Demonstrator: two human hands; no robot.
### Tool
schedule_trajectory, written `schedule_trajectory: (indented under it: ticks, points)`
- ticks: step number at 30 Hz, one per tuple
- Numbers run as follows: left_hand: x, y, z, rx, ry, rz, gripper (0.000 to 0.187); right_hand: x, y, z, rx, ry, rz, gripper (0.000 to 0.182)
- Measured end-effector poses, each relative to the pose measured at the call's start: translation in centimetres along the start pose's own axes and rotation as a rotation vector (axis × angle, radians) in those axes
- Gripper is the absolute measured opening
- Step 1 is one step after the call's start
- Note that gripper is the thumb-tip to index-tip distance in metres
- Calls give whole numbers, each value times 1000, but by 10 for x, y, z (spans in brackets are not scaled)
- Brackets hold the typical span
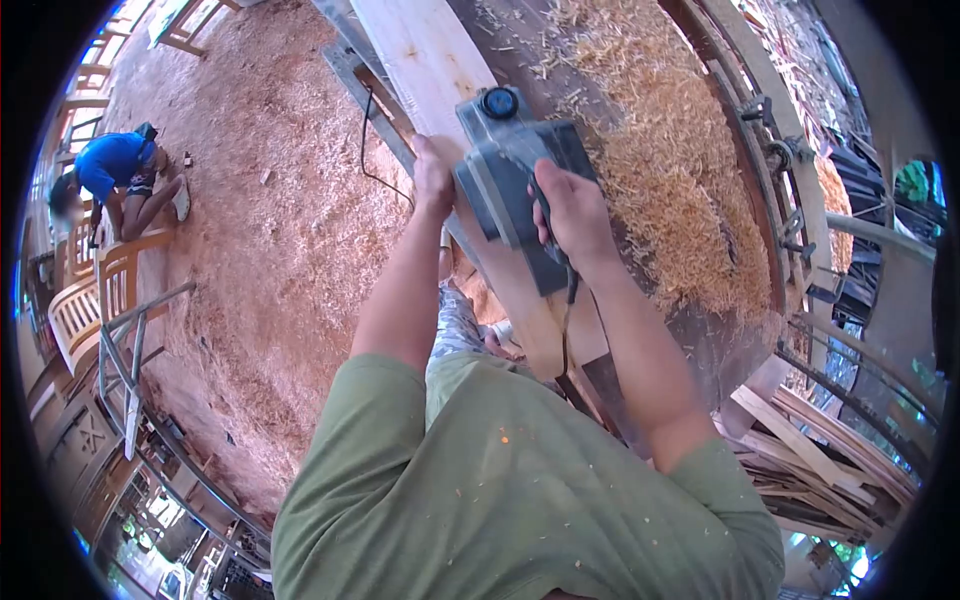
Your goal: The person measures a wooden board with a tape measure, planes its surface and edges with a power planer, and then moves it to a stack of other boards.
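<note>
Floor [250,290] lies open toward nine o'clock; the left hand [433,180] meets the board [425,45] edge, finger closure unclear; the right hand [574,208] grasps the planer [490,200].

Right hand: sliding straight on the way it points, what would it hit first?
Likely the front end of the planer that the right hand grips, about where the round black knob sits; relative height is unclear.

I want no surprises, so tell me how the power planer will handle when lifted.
The power planer is probably heavy for its size, given its bulky build. Its boxy shape makes it unlikely to roll. The thin cord trailing from it will likely flop and drag.
</note>
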State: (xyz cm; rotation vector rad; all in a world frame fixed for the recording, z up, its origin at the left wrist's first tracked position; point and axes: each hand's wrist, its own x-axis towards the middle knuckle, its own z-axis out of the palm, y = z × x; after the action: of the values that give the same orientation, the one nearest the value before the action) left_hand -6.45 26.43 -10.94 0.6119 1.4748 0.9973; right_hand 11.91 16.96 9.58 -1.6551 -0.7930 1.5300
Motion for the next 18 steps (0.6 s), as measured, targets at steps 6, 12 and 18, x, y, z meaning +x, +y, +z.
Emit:
schedule_trajectory:
  ticks: [6, 12, 18]
  points:
    - [-19, 16, 11, 24, 83, -29, 81, 100, -62, 51, -25, 6, -99, 55]
    - [-20, 19, 12, -25, 65, -58, 78, 178, -104, 70, 49, -214, -156, 54]
    - [-14, 10, 16, -20, 190, -37, 82, 101, -58, 28, 53, -197, -71, 48]
